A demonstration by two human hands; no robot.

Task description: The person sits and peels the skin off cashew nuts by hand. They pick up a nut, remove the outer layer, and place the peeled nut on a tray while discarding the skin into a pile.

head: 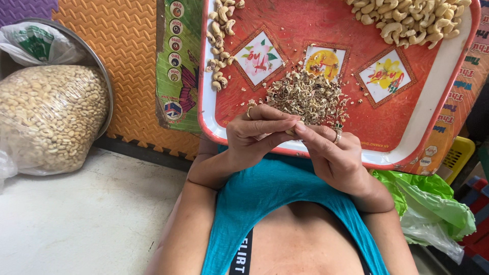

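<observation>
Fingertips of both hands meet over the near rim of the tray (433, 109), pinched around one small nut (291, 132), mostly hidden between them. Left hand (254, 137): thumb and forefinger closed on it, ring on one finger. Right hand (333, 160): thumb pressed at the nut's end, also ringed. Looks like skin-peeling.

To do it well, my read: hold the nut over the tray so flakes land on the husk pile (308, 97), keep the pinch light so the kernel doesn't snap, strip with the nail.

Husks: thin, dry, brown-beige flakes, loose heap. Peeled cashews (412, 20) far corner: pale, smooth, curved. Unpeeled row (220, 38) along the left edge: darker, mottled. Tray: red, glossy, white rim, flower prints. Beside it, a clear bag (48, 117) of cashews in a metal bowl (97, 63), orange foam mat (130, 61), concrete floor (86, 214).
</observation>
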